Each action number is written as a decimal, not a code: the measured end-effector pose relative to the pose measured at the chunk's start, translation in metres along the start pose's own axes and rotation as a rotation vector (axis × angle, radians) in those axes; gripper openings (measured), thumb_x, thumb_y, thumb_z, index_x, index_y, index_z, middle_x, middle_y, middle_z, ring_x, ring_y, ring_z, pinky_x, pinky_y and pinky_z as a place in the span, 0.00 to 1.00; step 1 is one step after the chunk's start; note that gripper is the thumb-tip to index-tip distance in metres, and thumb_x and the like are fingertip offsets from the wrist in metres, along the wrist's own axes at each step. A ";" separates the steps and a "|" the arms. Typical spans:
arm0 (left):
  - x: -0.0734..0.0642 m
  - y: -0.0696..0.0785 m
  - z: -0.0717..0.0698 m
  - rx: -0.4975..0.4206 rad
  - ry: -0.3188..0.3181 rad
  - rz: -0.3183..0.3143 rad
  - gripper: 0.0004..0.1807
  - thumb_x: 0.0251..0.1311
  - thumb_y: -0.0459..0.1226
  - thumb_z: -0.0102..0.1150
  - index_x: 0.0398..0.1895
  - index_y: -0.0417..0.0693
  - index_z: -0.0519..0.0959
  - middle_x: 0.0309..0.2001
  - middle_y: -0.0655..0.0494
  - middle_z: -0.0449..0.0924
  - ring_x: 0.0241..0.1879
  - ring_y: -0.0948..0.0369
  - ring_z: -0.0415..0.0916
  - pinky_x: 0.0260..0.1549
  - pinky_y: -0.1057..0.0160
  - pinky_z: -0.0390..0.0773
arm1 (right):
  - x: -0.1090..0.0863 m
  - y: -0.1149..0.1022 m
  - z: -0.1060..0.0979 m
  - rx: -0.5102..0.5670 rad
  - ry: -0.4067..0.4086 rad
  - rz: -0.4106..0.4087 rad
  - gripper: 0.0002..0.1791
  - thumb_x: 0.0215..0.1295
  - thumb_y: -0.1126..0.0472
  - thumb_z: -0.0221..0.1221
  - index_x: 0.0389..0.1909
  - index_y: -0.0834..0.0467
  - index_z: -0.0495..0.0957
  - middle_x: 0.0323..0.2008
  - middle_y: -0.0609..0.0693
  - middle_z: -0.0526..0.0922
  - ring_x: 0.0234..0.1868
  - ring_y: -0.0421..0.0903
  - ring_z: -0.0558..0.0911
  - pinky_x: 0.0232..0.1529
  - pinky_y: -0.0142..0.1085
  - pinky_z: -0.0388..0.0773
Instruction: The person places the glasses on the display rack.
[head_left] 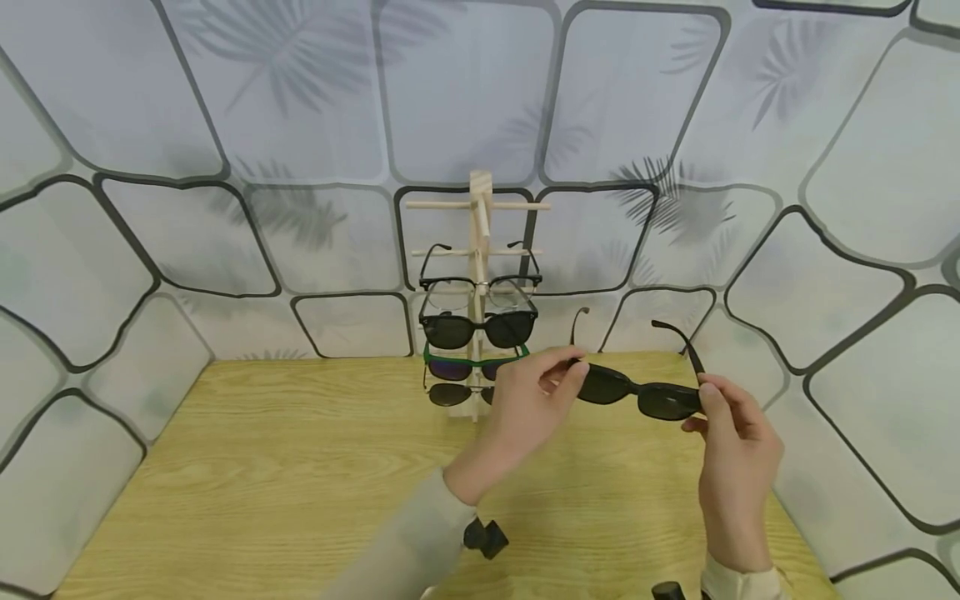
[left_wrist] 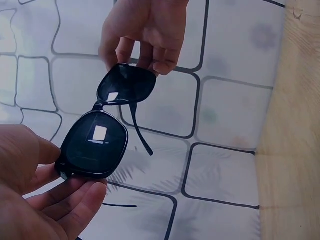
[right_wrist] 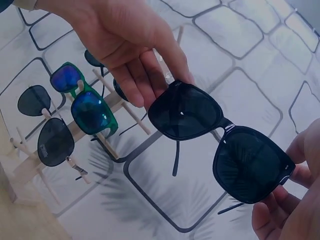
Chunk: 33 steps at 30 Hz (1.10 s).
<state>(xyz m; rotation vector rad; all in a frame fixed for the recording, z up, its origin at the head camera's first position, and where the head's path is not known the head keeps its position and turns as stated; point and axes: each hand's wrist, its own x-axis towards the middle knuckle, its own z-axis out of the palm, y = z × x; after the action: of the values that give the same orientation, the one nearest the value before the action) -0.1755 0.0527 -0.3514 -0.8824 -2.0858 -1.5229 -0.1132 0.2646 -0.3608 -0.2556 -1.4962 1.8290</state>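
Observation:
A pair of black sunglasses (head_left: 667, 402) is held in the air between both hands, right of the display stand, with its temples unfolded and pointing toward the back wall. My left hand (head_left: 528, 400) pinches the frame's left outer corner between thumb and fingers. At the opposite corner, by the hinge, my right hand (head_left: 738, 450) grips the frame. In the left wrist view both dark lenses (left_wrist: 95, 142) show, with bright reflections on them. The right wrist view shows the same sunglasses (right_wrist: 185, 112) with a hand at each end.
A wooden stand (head_left: 480, 185) holds clear-lensed glasses (head_left: 452, 292), black sunglasses (head_left: 450, 332), green-framed sunglasses (right_wrist: 90, 111) and thin-framed dark sunglasses (head_left: 450, 394). Bare pegs (head_left: 435, 205) stick out near its top. The wooden table (head_left: 285, 483) meets patterned walls (head_left: 465, 92) behind and at the sides.

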 end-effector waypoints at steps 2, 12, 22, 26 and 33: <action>0.004 0.004 -0.005 -0.010 -0.009 -0.015 0.14 0.76 0.39 0.60 0.56 0.43 0.87 0.41 0.50 0.92 0.34 0.60 0.88 0.35 0.76 0.83 | 0.001 -0.005 0.004 0.007 -0.008 -0.013 0.15 0.73 0.64 0.65 0.52 0.72 0.84 0.43 0.51 0.88 0.34 0.43 0.83 0.28 0.28 0.82; 0.022 0.017 -0.021 0.009 0.049 0.007 0.13 0.75 0.38 0.62 0.55 0.43 0.88 0.39 0.50 0.92 0.33 0.59 0.88 0.35 0.74 0.84 | 0.008 -0.024 0.022 0.046 -0.043 -0.083 0.13 0.73 0.64 0.65 0.50 0.70 0.86 0.44 0.54 0.86 0.37 0.46 0.80 0.29 0.29 0.81; 0.038 0.030 -0.038 0.005 0.061 0.020 0.13 0.75 0.38 0.62 0.56 0.43 0.87 0.40 0.49 0.92 0.35 0.58 0.89 0.35 0.72 0.84 | 0.014 -0.037 0.040 0.120 -0.075 -0.149 0.14 0.73 0.66 0.64 0.51 0.75 0.84 0.41 0.53 0.85 0.34 0.44 0.80 0.27 0.30 0.81; 0.044 0.036 -0.044 0.005 0.065 0.029 0.14 0.75 0.38 0.62 0.57 0.42 0.87 0.40 0.48 0.91 0.33 0.58 0.87 0.34 0.72 0.84 | 0.016 -0.043 0.047 0.129 -0.074 -0.170 0.14 0.73 0.66 0.64 0.51 0.74 0.84 0.44 0.55 0.84 0.33 0.44 0.80 0.27 0.30 0.81; 0.050 0.044 -0.057 0.017 0.094 0.061 0.14 0.75 0.37 0.62 0.57 0.40 0.87 0.37 0.48 0.91 0.28 0.60 0.84 0.31 0.69 0.81 | 0.018 -0.052 0.059 0.180 -0.104 -0.197 0.12 0.73 0.68 0.64 0.50 0.73 0.85 0.41 0.55 0.84 0.32 0.44 0.79 0.27 0.31 0.80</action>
<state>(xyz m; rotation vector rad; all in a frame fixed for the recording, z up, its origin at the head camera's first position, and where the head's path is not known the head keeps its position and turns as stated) -0.1831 0.0202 -0.2698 -0.8440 -1.9852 -1.4840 -0.1384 0.2334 -0.2910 0.0726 -1.3628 1.8254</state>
